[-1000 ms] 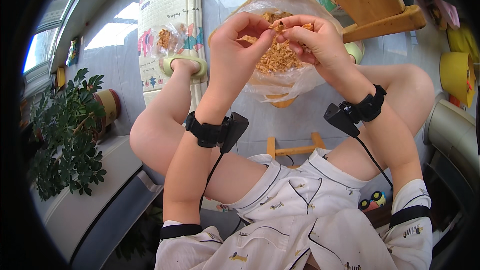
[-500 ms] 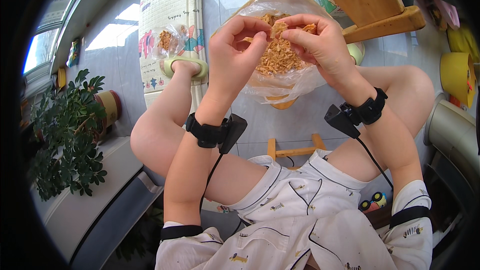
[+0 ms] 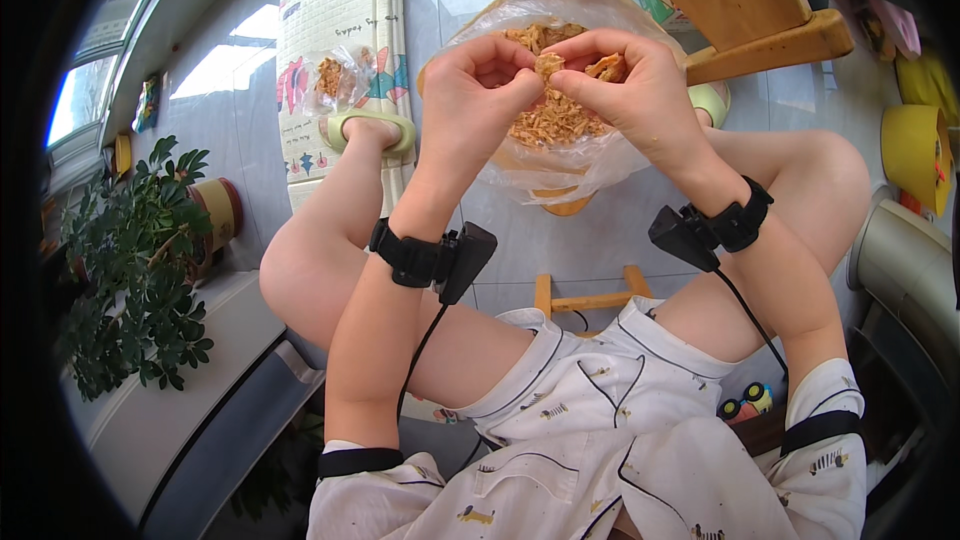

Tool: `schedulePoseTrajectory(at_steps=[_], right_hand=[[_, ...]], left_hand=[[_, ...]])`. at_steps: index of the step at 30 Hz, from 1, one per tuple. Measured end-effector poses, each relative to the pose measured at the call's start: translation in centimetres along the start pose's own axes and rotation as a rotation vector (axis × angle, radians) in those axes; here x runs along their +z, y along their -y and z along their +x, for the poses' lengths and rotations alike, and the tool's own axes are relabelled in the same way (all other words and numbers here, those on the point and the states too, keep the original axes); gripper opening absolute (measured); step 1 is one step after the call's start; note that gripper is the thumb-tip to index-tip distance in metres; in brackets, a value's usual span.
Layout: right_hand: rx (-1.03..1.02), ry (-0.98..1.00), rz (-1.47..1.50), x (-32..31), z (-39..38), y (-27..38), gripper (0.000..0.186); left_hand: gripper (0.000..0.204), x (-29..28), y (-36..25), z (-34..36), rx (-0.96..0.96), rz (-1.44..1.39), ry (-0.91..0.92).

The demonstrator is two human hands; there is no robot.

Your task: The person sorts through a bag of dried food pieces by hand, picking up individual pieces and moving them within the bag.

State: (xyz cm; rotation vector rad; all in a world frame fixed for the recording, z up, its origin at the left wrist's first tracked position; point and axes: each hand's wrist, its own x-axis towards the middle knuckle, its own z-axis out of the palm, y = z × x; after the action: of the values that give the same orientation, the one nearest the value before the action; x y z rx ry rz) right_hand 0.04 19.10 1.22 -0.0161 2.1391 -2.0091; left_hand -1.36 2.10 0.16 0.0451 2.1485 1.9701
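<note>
Both my hands meet above a clear plastic bag (image 3: 600,165) that lies spread on a wooden chair seat. Heaped in the bag are orange-brown dried shreds (image 3: 555,120). My left hand (image 3: 478,90) is closed, thumb and forefinger pinching one side of a small tan dried piece (image 3: 549,64). On its other side the thumb and forefinger of my right hand (image 3: 640,90) grip the same piece. A larger orange-brown chunk (image 3: 606,68) is tucked in the curled fingers of my right hand. What kind of food it is, I cannot tell.
A smaller clear bag of brown pieces (image 3: 335,82) lies on the patterned mat (image 3: 340,0) at the left. The wooden chair back (image 3: 740,0) rises at the far right. A potted plant (image 3: 150,260) stands left, a yellow bin (image 3: 915,155) right.
My fingertips have drawn closer together around the small piece, which has turned slightly. The chunk in my right hand shows more. The bag has hardly moved.
</note>
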Motion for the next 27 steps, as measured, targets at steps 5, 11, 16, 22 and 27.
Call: schedulePoseTrajectory(at_steps=[5, 11, 16, 22, 27], right_hand=[[0.026, -0.014, 0.067, -0.3, 0.2, -0.4, 0.019], [-0.035, -0.014, 0.004, -0.1, 0.1, -0.4, 0.020], [0.094, 0.002, 0.132, -0.2, 0.2, -0.2, 0.022], [0.111, -0.008, 0.194, -0.2, 0.3, -0.6, 0.023], [0.348, 0.110, 0.593, -1.5, 1.1, -0.6, 0.024]], left_hand=[[0.010, 0.0, -1.1, 0.0, -0.132, -0.122, 0.030], [0.010, -0.1, 0.3, 0.1, -0.041, -0.097, 0.054], [0.011, -0.2, -0.6, 0.1, -0.123, -0.154, 0.050], [0.016, -0.3, -0.1, 0.2, -0.107, -0.086, 0.096], [0.019, -1.4, 1.4, 1.1, 0.012, 0.115, 0.030]])
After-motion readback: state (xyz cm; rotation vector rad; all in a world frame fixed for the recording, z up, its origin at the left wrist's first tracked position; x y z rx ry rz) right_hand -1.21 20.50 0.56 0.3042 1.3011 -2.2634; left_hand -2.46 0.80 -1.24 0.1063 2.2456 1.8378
